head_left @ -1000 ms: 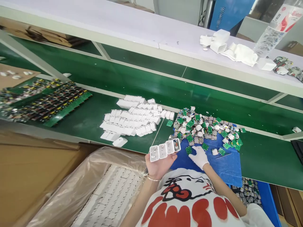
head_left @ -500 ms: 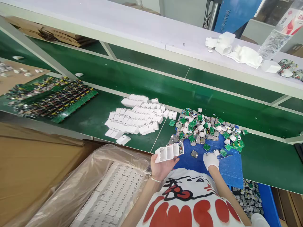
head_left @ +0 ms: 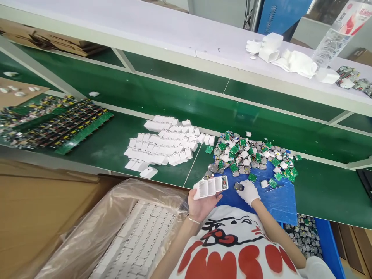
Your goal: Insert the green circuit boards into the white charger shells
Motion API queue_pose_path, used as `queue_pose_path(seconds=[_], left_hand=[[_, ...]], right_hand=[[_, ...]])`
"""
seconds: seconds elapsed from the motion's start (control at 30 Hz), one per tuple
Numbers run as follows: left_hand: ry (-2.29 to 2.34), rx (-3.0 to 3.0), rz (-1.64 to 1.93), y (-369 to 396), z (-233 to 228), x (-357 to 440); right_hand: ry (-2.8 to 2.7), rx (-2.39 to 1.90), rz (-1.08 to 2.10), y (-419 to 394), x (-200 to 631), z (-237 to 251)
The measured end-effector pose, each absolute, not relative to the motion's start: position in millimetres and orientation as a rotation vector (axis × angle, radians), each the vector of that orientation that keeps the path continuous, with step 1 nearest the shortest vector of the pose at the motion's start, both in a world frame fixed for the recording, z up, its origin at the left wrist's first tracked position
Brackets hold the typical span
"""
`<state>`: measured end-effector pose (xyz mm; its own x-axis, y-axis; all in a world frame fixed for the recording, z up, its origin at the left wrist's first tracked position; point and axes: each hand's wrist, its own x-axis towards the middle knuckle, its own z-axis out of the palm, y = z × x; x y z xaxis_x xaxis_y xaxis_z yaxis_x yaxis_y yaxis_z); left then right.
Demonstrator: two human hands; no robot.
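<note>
My bare left hand point(head_left: 200, 205) is closed around a row of white plastic housings point(head_left: 211, 187), their open sides facing up. The rightmost housing has a small circuit board point(head_left: 224, 182) inside; the others look hollow. Just to the right, my right hand point(head_left: 249, 192), in a white glove, has its fingertips closed on a small grey circuit module point(head_left: 238, 186) over the blue mat point(head_left: 279, 201). Beyond it lies a heap of green and grey circuit modules point(head_left: 244, 155).
Rows of white housings point(head_left: 159, 147) stand left of the heap. Larger circuit boards point(head_left: 81, 124) lie at the far left. A plastic-lined carton point(head_left: 136, 236) and a blue bin of modules point(head_left: 328, 240) sit below the bench edge. A shelf point(head_left: 174, 58) spans the back, with a bottle point(head_left: 334, 42).
My right hand has moved left across the blue mat and taken hold of the grey circuit module. My left hand still holds the row of housings. The view has shifted slightly.
</note>
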<state>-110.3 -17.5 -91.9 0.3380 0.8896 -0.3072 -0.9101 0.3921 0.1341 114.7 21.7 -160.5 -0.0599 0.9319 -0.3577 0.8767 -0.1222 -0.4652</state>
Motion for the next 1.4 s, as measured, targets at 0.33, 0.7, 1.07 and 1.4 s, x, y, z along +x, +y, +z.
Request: queue_pose_path(seconds=[0.33, 0.7, 1.07, 1.4], left_hand=[[0.349, -0.07, 1.159, -17.9, -87.5, -98.0], [0.345, -0.033, 1.101, -19.5, -80.7, -87.3], [0.317, -0.025, 1.102, -21.2, -74.8, -87.4], [0.351, 0.049, 1.113, -20.3, -80.6, -81.8]], right_hand=[[-1.914, -1.546, 0.77, 2.0, 128.9, -89.4], [-1.977, -1.288, 0.738, -14.4, 100.6, -46.0], [-1.97, -1.277, 0.964, -26.2, 109.9, -21.5], [-1.863, -1.305, 1.136, -14.3, 93.2, -28.3]])
